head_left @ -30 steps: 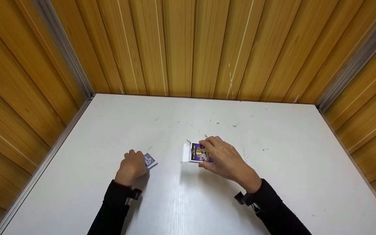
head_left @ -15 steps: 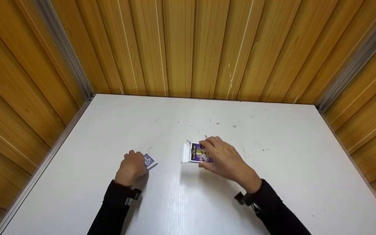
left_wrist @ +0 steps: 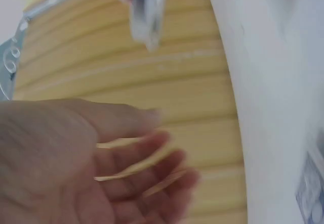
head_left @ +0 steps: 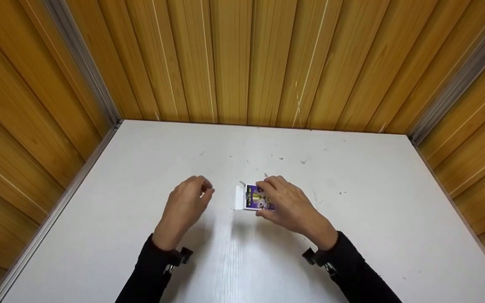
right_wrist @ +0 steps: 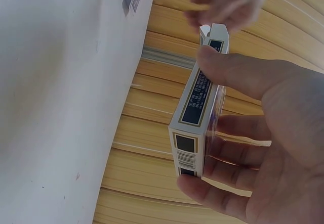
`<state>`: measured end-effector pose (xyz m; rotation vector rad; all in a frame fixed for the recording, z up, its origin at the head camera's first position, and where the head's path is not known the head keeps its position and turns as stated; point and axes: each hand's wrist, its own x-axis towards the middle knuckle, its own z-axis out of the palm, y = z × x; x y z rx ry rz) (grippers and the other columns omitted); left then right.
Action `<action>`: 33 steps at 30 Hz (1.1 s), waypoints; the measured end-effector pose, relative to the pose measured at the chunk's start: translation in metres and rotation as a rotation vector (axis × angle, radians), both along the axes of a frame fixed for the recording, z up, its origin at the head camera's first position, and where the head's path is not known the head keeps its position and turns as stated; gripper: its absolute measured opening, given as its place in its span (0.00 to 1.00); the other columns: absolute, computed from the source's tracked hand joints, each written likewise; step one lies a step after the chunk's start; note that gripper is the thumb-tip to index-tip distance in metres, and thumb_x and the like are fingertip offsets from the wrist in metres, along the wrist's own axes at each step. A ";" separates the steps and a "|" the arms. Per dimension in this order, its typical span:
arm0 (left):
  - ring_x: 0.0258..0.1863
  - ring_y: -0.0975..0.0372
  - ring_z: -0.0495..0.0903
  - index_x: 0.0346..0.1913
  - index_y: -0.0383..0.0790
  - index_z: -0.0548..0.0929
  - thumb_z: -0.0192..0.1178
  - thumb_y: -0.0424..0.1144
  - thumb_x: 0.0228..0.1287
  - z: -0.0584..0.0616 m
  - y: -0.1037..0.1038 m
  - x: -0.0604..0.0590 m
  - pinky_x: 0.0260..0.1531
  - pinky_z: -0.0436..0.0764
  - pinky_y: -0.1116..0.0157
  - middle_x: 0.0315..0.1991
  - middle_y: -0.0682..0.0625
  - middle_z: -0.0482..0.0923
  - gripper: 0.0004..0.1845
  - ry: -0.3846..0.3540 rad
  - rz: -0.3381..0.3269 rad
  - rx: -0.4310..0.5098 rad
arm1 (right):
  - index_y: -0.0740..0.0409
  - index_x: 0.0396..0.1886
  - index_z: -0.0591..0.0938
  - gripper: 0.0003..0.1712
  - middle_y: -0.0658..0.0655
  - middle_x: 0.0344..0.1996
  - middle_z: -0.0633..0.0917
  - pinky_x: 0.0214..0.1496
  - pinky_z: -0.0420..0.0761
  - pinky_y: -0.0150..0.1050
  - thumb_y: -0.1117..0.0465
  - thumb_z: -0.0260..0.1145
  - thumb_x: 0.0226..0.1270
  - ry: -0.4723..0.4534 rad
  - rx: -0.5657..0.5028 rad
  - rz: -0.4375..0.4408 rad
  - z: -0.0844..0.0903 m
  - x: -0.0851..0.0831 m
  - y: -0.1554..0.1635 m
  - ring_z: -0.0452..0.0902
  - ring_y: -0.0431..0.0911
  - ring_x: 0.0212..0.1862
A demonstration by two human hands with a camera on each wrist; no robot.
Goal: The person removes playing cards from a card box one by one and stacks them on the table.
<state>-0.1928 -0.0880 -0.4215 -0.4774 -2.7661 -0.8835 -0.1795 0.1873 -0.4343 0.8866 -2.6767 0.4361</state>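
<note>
Just below the frame's centre, a right hand (head_left: 291, 204) is gripping an open-flapped purple card box (head_left: 256, 198), likely light, stiff yet crushable and best held by its narrow edges, while the empty left hand (head_left: 183, 206) is hovering leftward, fingers loosely curved.

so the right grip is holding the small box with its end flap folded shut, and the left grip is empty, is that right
Not quite: the end flap is not folded shut. The head view shows it open, sticking out from the small box. The right grip does hold the box, and the left grip is empty.
</note>
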 end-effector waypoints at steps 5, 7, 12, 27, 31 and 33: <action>0.31 0.62 0.79 0.40 0.36 0.82 0.64 0.28 0.70 0.000 0.030 0.009 0.32 0.82 0.66 0.32 0.51 0.81 0.02 0.079 -0.194 0.257 | 0.60 0.63 0.80 0.40 0.56 0.54 0.81 0.48 0.82 0.44 0.49 0.83 0.55 0.003 -0.001 0.010 0.002 0.001 -0.001 0.77 0.49 0.53; 0.32 0.61 0.81 0.41 0.35 0.80 0.62 0.26 0.70 -0.005 0.037 0.010 0.34 0.83 0.65 0.33 0.49 0.81 0.03 0.067 -0.246 0.320 | 0.59 0.63 0.80 0.40 0.56 0.53 0.81 0.48 0.82 0.44 0.49 0.84 0.54 0.009 0.000 0.013 0.003 0.002 -0.002 0.77 0.48 0.52; 0.37 0.57 0.83 0.41 0.35 0.75 0.60 0.22 0.69 -0.018 0.045 0.008 0.38 0.85 0.64 0.36 0.46 0.81 0.07 0.011 -0.293 0.382 | 0.59 0.62 0.80 0.40 0.55 0.53 0.81 0.46 0.82 0.42 0.50 0.85 0.52 0.050 -0.001 0.029 0.004 0.004 -0.004 0.78 0.48 0.51; 0.33 0.62 0.76 0.38 0.36 0.74 0.67 0.27 0.67 -0.025 0.035 0.003 0.32 0.76 0.71 0.32 0.52 0.77 0.10 -0.236 -0.269 0.517 | 0.60 0.63 0.80 0.40 0.56 0.54 0.81 0.48 0.83 0.41 0.49 0.84 0.54 0.086 -0.016 0.072 0.005 0.007 -0.011 0.78 0.48 0.53; 0.32 0.62 0.77 0.37 0.37 0.74 0.69 0.27 0.65 -0.024 0.035 0.004 0.31 0.77 0.71 0.31 0.52 0.78 0.11 -0.251 -0.223 0.494 | 0.60 0.64 0.80 0.39 0.56 0.53 0.81 0.49 0.83 0.42 0.49 0.83 0.55 0.094 -0.007 0.075 0.004 0.008 -0.012 0.78 0.48 0.53; 0.32 0.62 0.77 0.37 0.37 0.75 0.69 0.28 0.65 -0.023 0.036 0.004 0.31 0.78 0.70 0.31 0.52 0.79 0.11 -0.266 -0.206 0.488 | 0.59 0.64 0.80 0.39 0.56 0.53 0.81 0.49 0.83 0.42 0.49 0.83 0.55 0.096 -0.002 0.073 0.004 0.008 -0.013 0.78 0.48 0.53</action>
